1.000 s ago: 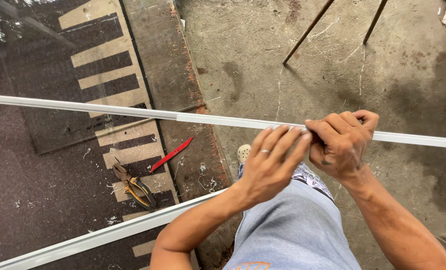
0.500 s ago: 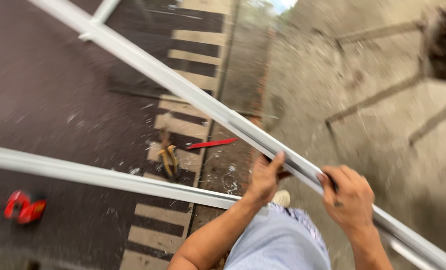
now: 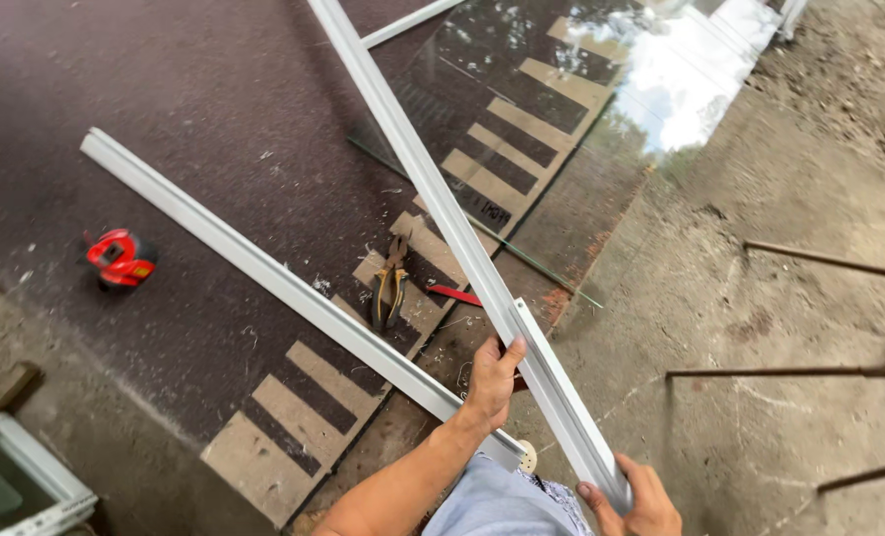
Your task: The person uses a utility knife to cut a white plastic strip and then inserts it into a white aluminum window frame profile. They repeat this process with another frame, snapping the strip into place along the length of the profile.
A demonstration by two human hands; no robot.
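Two hands are on the same long white metal strip, which runs from about eleven o'clock at the top of the view down to five o'clock at the bottom edge. Left hand is wrapped around the strip near its middle, thumb up along the edge, fingers curled underneath. Right hand clamps the near end, down at five o'clock, fingers folded over the strip, partly cut off by the frame. The strip is lifted, tilted across a sheet of glass that lies flat at one o'clock and mirrors sky and leaves. At nine o'clock from the left hand, a second white strip lies on the dark mat, slanting from ten o'clock down towards the person's lap and passing just under the left wrist. Between the two strips sit pliers, with a red pencil-like tool just beside them, half hidden behind the held strip. Way out at nine o'clock there's a red tape measure, well apart from everything. Over at three o'clock, thin rusty metal rods stand on the concrete floor. Down at eight o'clock, a white frame corner peeks in.
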